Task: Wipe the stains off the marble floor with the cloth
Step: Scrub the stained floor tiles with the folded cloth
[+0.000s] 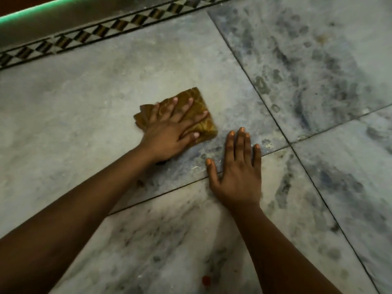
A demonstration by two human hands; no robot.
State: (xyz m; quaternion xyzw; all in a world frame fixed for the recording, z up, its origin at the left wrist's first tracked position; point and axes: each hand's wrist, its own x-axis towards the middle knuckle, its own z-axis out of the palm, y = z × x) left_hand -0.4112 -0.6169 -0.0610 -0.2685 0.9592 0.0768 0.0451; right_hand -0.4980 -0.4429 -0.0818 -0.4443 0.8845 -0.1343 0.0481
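L hand (169,132) pressing flat, fingers spread, on folded brown cloth (203,109) at frame centre; R hand (237,172) lying open, palm down on marble floor (84,98), w/ red stain (206,280) at bottom centre

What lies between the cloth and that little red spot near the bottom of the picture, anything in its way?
The person's own left forearm crosses the floor between the cloth under the left hand and the red spot. The right hand rests flat just beside that path. Otherwise only bare marble floor.

The left hand (167,132) hides much of the folded cloth (203,107).
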